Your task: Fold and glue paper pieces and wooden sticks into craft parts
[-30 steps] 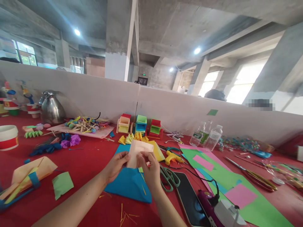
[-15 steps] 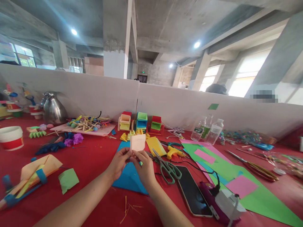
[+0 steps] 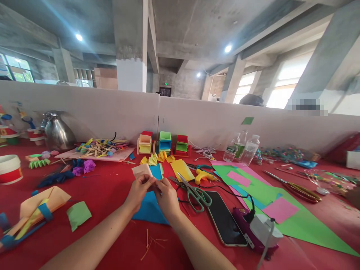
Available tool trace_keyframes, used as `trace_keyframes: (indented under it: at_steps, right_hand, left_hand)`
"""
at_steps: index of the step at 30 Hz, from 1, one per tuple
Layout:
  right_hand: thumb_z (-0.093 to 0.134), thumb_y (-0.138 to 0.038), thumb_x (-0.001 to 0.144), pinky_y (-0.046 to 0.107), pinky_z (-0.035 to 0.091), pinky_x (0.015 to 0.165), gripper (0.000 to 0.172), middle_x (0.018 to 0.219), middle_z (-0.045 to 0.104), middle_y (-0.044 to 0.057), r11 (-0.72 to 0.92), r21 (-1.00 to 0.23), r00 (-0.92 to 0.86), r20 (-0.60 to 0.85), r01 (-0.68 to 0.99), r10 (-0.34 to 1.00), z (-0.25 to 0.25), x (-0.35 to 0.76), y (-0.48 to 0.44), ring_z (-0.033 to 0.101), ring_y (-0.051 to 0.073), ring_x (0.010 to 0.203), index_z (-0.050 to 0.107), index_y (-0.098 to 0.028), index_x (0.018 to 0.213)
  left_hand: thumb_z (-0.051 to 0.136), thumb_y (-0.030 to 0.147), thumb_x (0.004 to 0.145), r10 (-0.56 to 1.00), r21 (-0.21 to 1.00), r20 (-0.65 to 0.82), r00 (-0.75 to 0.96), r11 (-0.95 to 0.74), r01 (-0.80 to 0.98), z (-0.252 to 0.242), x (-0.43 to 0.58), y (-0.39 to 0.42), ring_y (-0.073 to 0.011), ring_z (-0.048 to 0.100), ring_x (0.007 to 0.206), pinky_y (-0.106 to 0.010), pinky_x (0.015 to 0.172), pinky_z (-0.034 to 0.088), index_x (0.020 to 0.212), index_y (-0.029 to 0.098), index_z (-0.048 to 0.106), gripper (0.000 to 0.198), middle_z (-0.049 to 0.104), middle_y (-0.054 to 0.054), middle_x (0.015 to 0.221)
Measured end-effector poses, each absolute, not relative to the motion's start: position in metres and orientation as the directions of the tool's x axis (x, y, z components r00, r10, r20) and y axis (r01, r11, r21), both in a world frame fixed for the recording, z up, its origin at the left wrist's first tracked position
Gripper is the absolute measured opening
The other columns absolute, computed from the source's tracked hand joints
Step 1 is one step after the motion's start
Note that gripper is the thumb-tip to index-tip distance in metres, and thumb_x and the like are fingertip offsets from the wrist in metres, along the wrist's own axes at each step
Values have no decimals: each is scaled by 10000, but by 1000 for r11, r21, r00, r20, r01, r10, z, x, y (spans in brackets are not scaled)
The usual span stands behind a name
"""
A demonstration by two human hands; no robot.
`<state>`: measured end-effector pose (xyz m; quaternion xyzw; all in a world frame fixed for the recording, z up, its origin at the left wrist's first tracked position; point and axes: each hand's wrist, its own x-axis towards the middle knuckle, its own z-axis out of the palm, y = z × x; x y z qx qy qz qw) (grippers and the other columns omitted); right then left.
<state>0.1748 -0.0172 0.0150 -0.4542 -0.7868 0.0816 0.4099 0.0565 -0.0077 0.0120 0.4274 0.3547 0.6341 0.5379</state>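
Note:
My left hand point(image 3: 140, 190) and my right hand point(image 3: 166, 195) meet above the red table point(image 3: 112, 225), both pinching a small pale peach piece of paper point(image 3: 142, 170). The paper tips back and to the left from the fingertips. A blue paper sheet point(image 3: 150, 208) lies on the table right under the hands. Green-handled scissors point(image 3: 194, 192) lie just right of my right hand, and a yellow sheet point(image 3: 182, 170) lies beyond them.
A dark phone point(image 3: 224, 217) and a purple device point(image 3: 257, 234) with a cable sit at right, on green point(image 3: 298, 225) and pink point(image 3: 279, 210) sheets. Small paper boxes point(image 3: 164, 142), water bottles point(image 3: 247, 150), a steel kettle point(image 3: 57, 133) and a white divider wall point(image 3: 197, 123) stand behind.
The peach paper went from a wider upright sheet to a smaller piece now tipped down to the left. My hands came slightly lower and closer together.

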Motion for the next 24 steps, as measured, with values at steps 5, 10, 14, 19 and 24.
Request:
trace_keyframes:
  at_steps: [5,10,14,19,24]
  right_hand:
    - [503,-167,840,190,397,608,152,763,565,10,554,-499,-252,549,666,797,15,175,-18,563,126,677,639,-216,886]
    - [518,-166,832,187,381,588,131,742,584,10,535,-516,-232,538,669,810,14,175,-15,562,122,659,634,-198,780]
    - [520,-186,836,188,373,579,151,710,589,10,533,-530,-221,541,660,811,14,175,-14,556,123,641,635,-197,738]
    - [519,-177,828,197,375,581,156,698,602,16,537,-557,-207,547,634,811,15,176,-16,555,128,633,649,-196,742]
    - [527,-195,820,208,366,565,159,676,615,14,548,-609,-193,550,573,813,17,178,-13,546,131,615,677,-206,771]
  left_hand:
    - [727,414,591,983,936,171,-70,-185,-299,14,54,-8,-121,551,577,-242,608,472,601,140,583,310,568,22,564]
    - [734,413,576,973,947,194,-123,-218,-233,12,56,-8,-116,534,565,-231,595,456,598,142,583,312,573,22,559]
    - [725,404,588,965,952,232,-121,-251,-176,12,56,-8,-119,521,571,-229,588,443,594,145,579,297,557,24,554]
    - [699,383,623,955,954,276,-107,-286,-92,10,52,-5,-133,530,584,-233,592,434,616,150,596,254,567,16,565]
    - [666,356,672,949,950,307,-68,-309,-32,9,50,-5,-155,560,640,-241,627,431,692,154,635,206,621,-7,634]
